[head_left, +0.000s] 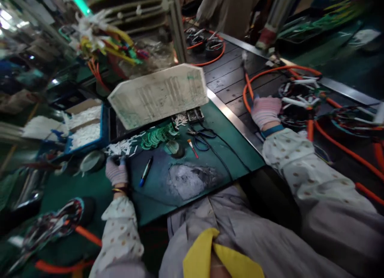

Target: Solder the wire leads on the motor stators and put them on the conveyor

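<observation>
My left hand [117,172], in a striped glove, rests at the near edge of a pile of small white tubes [123,147] on the green table mat [156,210]; its fingertips are too blurred to show what they hold. On the right, my gloved right hand [266,110] is closed beside an orange cable [246,95], at the left edge of a round wired part [297,106] on the dark conveyor. A marker pen [146,172] lies just right of my left hand. Green beaded strands [157,138] lie beyond it.
Scissors [201,142], a red brush [193,148] and a small round tin [174,149] sit mid-table. A pale board [162,94] stands behind. At left are a blue bin [103,128] of white pieces and another wired part [81,214]. A metal rail [237,126] borders the conveyor.
</observation>
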The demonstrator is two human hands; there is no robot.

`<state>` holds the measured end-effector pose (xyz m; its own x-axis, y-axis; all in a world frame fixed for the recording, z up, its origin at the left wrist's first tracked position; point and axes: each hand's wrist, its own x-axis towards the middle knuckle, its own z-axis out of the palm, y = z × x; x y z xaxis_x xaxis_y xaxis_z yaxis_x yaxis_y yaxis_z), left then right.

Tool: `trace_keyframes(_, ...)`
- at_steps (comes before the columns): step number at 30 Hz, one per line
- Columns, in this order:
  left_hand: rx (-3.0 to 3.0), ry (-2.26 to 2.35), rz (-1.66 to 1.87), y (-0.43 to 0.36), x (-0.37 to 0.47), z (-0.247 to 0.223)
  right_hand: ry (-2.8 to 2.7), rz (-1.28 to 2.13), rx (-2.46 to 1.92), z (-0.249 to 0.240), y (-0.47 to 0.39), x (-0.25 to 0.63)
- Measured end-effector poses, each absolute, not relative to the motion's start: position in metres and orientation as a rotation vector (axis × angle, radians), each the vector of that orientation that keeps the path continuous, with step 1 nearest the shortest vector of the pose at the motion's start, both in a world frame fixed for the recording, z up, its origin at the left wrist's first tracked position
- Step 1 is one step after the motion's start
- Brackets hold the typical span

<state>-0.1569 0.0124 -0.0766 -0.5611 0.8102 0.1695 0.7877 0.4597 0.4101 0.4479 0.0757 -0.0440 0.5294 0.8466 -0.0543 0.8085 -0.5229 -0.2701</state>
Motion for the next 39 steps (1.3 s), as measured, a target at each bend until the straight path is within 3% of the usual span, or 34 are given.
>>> trace_keyframes(3, 1.568, 2.601, 0.728, -0.001, -0.154, -0.075, -1.845, 0.048, -2.300, -0.062, 0.069, 0.419)
trace_keyframes(6, 1.806, 2.476, 0.711, -0.010, -0.144, -0.072, -2.094, 0.085, -2.212, -0.084, 0.073, 0.404)
trace_keyframes(13, 2.386, 2.015, 0.415, 0.038, -0.090, -0.064, -2.065, 0.046, -2.304, -0.124, 0.089, 0.414)
trace_keyframes(22, 2.508, 1.955, 0.069, 0.043, -0.130, -0.058, -1.945, -0.015, -2.163, -0.158, 0.107, 0.439)
trace_keyframes(28, 2.569, 1.952, 0.096, 0.041, -0.128, -0.082, -1.868, 0.030, -2.242, -0.154, 0.103, 0.439)
trace_keyframes(34, 2.572, 2.189, 0.605, 0.026, -0.138, -0.056, -1.954, 0.144, -2.122, -0.135, 0.085, 0.438)
trace_keyframes(36, 2.676, 2.086, 0.675, 0.017, -0.113, -0.049, -1.931, 0.153, -2.167, -0.131, 0.084, 0.434)
trace_keyframes(39, 2.944, 1.581, 0.394, 0.011, -0.055, -0.044, -1.921, 0.182, -2.164, -0.127, 0.085, 0.430)
